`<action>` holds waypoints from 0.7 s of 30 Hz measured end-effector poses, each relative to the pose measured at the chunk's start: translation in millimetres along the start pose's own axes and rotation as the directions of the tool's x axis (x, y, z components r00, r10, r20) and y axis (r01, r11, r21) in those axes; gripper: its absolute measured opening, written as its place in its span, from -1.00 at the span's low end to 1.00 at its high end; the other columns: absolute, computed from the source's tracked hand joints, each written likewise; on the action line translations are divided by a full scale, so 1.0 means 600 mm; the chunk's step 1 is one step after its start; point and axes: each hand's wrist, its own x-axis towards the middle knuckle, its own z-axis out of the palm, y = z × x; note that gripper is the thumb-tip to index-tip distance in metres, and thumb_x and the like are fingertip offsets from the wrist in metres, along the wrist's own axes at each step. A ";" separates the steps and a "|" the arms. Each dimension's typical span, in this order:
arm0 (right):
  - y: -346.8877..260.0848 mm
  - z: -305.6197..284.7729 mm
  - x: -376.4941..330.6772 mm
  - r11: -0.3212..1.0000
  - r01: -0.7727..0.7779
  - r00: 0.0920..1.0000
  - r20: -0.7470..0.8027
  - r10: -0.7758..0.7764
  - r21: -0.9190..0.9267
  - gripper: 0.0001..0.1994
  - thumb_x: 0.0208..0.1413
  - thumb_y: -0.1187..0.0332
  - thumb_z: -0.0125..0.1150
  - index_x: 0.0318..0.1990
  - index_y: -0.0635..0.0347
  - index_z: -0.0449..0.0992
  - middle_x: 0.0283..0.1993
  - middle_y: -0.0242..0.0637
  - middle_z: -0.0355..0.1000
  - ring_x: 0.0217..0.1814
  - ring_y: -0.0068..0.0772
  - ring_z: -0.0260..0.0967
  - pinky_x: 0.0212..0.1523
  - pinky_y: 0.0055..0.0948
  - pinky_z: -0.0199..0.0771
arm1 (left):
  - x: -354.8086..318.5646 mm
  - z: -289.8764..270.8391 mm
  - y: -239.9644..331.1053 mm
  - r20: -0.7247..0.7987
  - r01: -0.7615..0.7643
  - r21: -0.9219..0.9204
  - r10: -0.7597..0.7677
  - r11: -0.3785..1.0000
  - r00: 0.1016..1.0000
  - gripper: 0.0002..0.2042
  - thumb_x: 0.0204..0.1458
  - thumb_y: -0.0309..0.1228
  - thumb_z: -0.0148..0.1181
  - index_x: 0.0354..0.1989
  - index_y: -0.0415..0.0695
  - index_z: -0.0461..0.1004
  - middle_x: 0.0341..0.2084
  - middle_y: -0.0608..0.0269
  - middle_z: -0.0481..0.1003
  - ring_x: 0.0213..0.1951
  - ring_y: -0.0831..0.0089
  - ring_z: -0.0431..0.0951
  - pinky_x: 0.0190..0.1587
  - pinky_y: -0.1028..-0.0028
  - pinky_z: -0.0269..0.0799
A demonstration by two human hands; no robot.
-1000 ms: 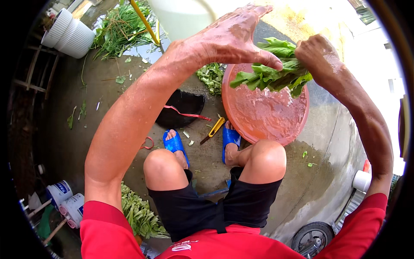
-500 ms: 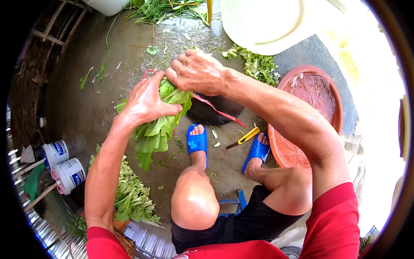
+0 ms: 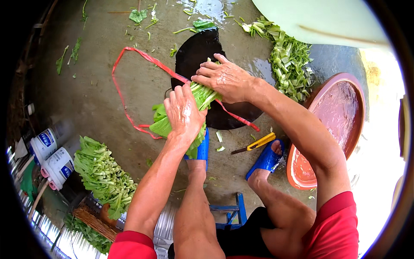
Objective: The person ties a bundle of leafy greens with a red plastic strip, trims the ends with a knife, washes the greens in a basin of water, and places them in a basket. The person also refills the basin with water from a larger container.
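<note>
A bunch of leafy greens (image 3: 161, 125) lies in both my hands, over a black round sheet (image 3: 196, 52) on the wet floor. My left hand (image 3: 184, 111) is closed around the leaves, which hang down toward my left foot. At the pale stem end, my right hand (image 3: 225, 81) is closed over the stalks; its thumb is hidden. A red plastic strap (image 3: 118, 80) runs under the bunch, looping out on the left and ending on the right. To the right of the sheet lies a yellow utility knife (image 3: 261, 140), its dark blade pointing left.
A reddish basin of water (image 3: 360, 97) stands at the right, beside chopped greens (image 3: 291, 64) and a pale green tub (image 3: 327, 21). Stacked greens (image 3: 105, 177) sit at the left near white buckets (image 3: 60, 166). My feet wear blue slippers (image 3: 266, 159); a blue stool (image 3: 240, 207) is below.
Both hands and the bunch have come down over the black sheet, with the stems now toward the right. More of the red strap shows. The view has shifted.
</note>
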 end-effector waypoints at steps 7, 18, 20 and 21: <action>0.039 -0.053 -0.037 0.973 -0.229 0.966 -0.119 0.231 0.029 -0.02 -0.27 0.33 0.71 0.44 0.10 0.36 0.41 -0.16 0.37 0.53 -0.03 0.26 0.40 0.00 0.34 | -0.004 0.021 0.010 -0.132 -0.003 -0.032 -0.002 0.999 0.991 -0.03 -0.20 -0.23 0.71 0.40 -0.23 0.25 0.29 -0.07 0.29 0.29 -0.06 0.35 0.24 -0.04 0.29; -0.054 0.002 -0.112 0.834 -0.543 0.837 0.129 0.531 0.095 -0.51 0.09 0.45 0.42 0.17 0.32 0.42 0.07 -0.04 0.40 0.20 0.07 0.47 0.04 -0.06 0.64 | -0.038 0.025 0.021 0.111 0.096 -0.063 -0.089 0.993 0.990 0.39 -0.22 -0.02 0.71 0.63 -0.34 -0.24 0.61 -0.23 -0.12 0.63 -0.24 -0.13 0.52 -0.40 -0.08; -0.061 -0.042 -0.125 0.787 -0.596 0.801 0.049 0.596 0.159 -0.36 0.05 0.48 0.45 0.31 0.31 0.36 0.09 0.02 0.44 0.17 0.13 0.50 0.05 -0.03 0.63 | -0.039 0.002 0.031 0.124 0.064 -0.112 -0.050 0.992 0.991 0.57 -0.38 0.12 0.73 0.64 -0.36 -0.35 0.63 -0.28 -0.20 0.63 -0.31 -0.20 0.52 -0.43 -0.14; -0.054 -0.057 -0.136 0.765 -0.625 0.777 0.035 0.628 0.157 -0.32 0.05 0.49 0.46 0.35 0.31 0.34 0.08 0.04 0.46 0.15 0.16 0.50 0.05 -0.02 0.62 | -0.038 -0.008 0.034 0.101 0.020 -0.136 -0.006 0.990 0.995 0.56 -0.38 0.15 0.72 0.63 -0.38 -0.32 0.62 -0.31 -0.18 0.62 -0.36 -0.20 0.52 -0.44 -0.16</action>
